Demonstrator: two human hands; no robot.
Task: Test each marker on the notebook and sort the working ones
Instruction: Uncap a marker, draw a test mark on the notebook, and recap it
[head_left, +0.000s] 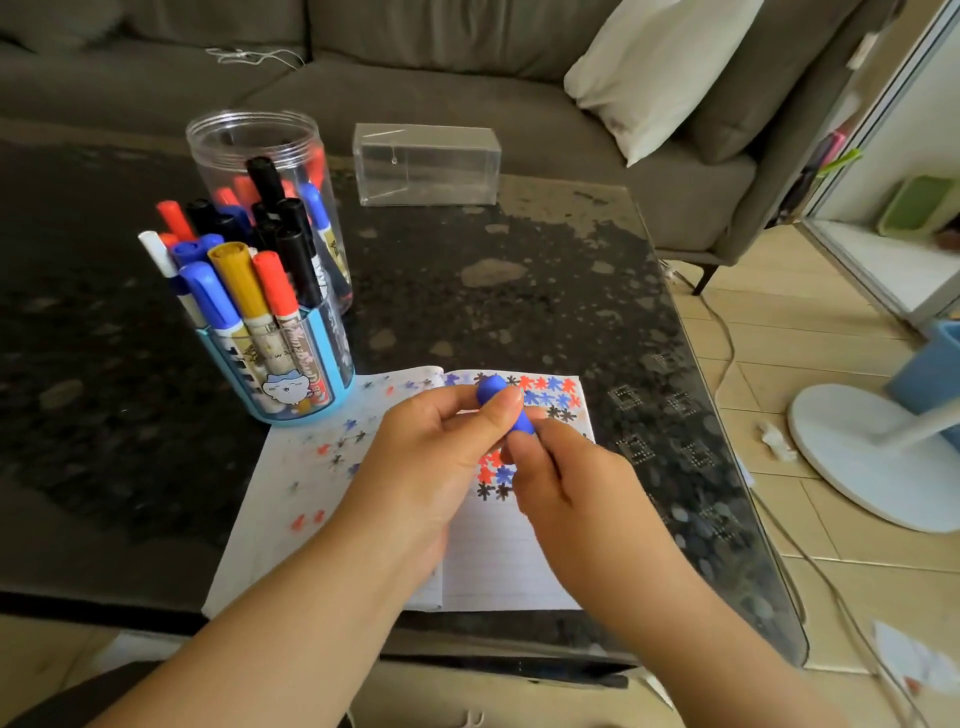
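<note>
Dark counter (467, 291) sitting before grey sofa (415, 88). Both hands holding blue marker (501, 402) over notebook (488, 551): left hand (431, 457) fingers pinching one end, right hand (558, 483) fingers gripping other. Risk: hard tug jerking marker, ink smearing fingers or page.

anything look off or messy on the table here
Nothing is spilled or tipped. The blue pen holder and clear jar stand upright, and both hands, left hand and right hand, grip a blue marker. The only oddity: ink has bled through the notebook left page.
</note>
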